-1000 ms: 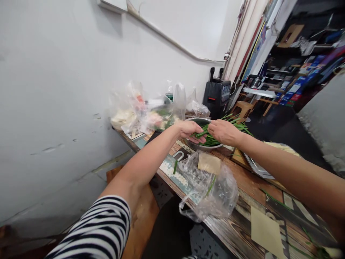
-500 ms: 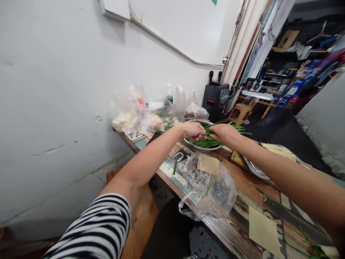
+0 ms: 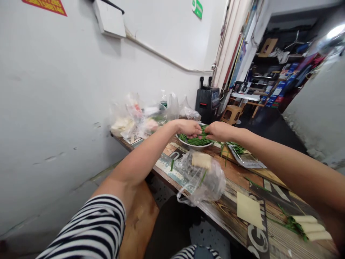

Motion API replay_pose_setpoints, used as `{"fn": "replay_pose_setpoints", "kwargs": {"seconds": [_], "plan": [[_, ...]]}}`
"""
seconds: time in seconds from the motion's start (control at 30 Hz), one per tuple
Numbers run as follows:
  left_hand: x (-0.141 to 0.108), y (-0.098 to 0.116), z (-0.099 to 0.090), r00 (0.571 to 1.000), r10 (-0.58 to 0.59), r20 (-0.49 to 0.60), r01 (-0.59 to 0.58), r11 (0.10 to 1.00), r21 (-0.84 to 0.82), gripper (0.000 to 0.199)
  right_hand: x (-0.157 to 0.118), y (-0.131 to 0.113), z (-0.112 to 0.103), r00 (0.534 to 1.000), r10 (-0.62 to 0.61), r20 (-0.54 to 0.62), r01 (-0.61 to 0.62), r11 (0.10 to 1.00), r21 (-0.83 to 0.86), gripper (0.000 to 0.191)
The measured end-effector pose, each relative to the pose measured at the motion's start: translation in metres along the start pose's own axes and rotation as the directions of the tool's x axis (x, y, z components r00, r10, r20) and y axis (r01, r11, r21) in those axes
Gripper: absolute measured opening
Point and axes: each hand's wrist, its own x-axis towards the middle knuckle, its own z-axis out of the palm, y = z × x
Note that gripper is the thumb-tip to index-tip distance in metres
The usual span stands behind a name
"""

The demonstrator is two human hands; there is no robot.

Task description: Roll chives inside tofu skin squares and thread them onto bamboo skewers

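Note:
Long green chives (image 3: 199, 141) fill a metal bowl (image 3: 192, 146) on the table. My left hand (image 3: 190, 128) is over the bowl with its fingers curled around some of the chives. Close beside it, my right hand (image 3: 219, 131) is also closed, fingertips pinching chives; its exact grip is partly hidden. Nearer me lies a crumpled clear plastic bag (image 3: 210, 183) with a folded pale yellow sheet (image 3: 201, 160) on top. A flat square sheet (image 3: 249, 210) of the same kind rests on the wood. Pale rolls (image 3: 312, 227) with greens sticking out sit at the lower right.
A metal tray (image 3: 246, 160) with greens stands right of the bowl, partly behind my right forearm. Filled plastic bags (image 3: 134, 118) crowd the table's far left end by the wall. A black speaker (image 3: 207, 104) stands behind the bowl. A stool (image 3: 231, 114) is beyond.
The view has shifted, bringing the rolls at lower right further into sight. Chive ends that stuck out right of my right hand no longer show there. Both hands stay over the bowl.

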Motion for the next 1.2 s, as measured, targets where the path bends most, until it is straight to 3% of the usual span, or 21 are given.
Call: {"fn": "replay_pose_setpoints", "kwargs": {"seconds": [0.27,0.37,0.43,0.5,0.57,0.63,0.7,0.8,0.87,1.0,1.2], "plan": [[-0.022,0.032,0.032,0.986,0.142,0.091,-0.143,0.990,0.004,0.022,-0.059,-0.011,-0.028,0.995,0.081,0.061,-0.077,0.995,-0.066,0.032],[-0.031,0.045,0.050,0.970,0.227,0.083,-0.239,0.951,0.194,0.028,-0.087,-0.009,-0.029,0.995,0.085,0.047,-0.086,0.996,0.012,0.028],[-0.038,0.054,0.063,0.941,0.336,0.047,-0.329,0.866,0.376,0.031,-0.107,-0.005,-0.025,0.995,0.100,0.005,-0.100,0.978,0.183,0.025],[-0.042,0.062,0.076,0.889,0.457,0.038,-0.410,0.755,0.511,0.033,-0.129,0.000,-0.019,0.991,0.137,0.003,-0.124,0.887,0.444,0.025],[-0.042,0.067,0.093,0.848,0.528,0.041,-0.454,0.684,0.571,0.033,-0.149,0.005,-0.013,0.986,0.161,0.049,-0.148,0.692,0.707,0.025],[-0.038,0.068,0.114,0.836,0.548,0.027,-0.457,0.669,0.586,0.034,-0.168,0.010,-0.008,0.976,0.204,0.074,-0.161,0.451,0.878,0.027],[-0.030,0.066,0.135,0.818,0.574,-0.035,-0.452,0.679,0.578,0.033,-0.183,0.016,-0.005,0.950,0.303,0.071,-0.160,0.282,0.946,0.028],[-0.015,0.064,0.158,0.705,0.644,-0.296,-0.481,0.741,0.468,0.033,-0.202,0.027,-0.003,0.905,0.422,0.056,-0.163,0.222,0.961,0.024],[-0.007,0.065,0.165,0.648,0.624,-0.437,-0.511,0.781,0.359,0.033,-0.212,0.032,0.001,0.882,0.469,0.043,-0.158,0.210,0.965,0.022],[0.002,0.070,0.167,0.655,0.546,-0.522,-0.535,0.823,0.189,0.032,-0.219,0.034,0.016,0.858,0.512,0.047,-0.107,0.089,0.990,0.018],[0.008,0.077,0.184,0.640,0.501,-0.582,-0.492,0.850,0.190,0.026,-0.203,0.015,0.029,0.840,0.539,0.057,0.039,-0.165,0.986,0.019]]}}
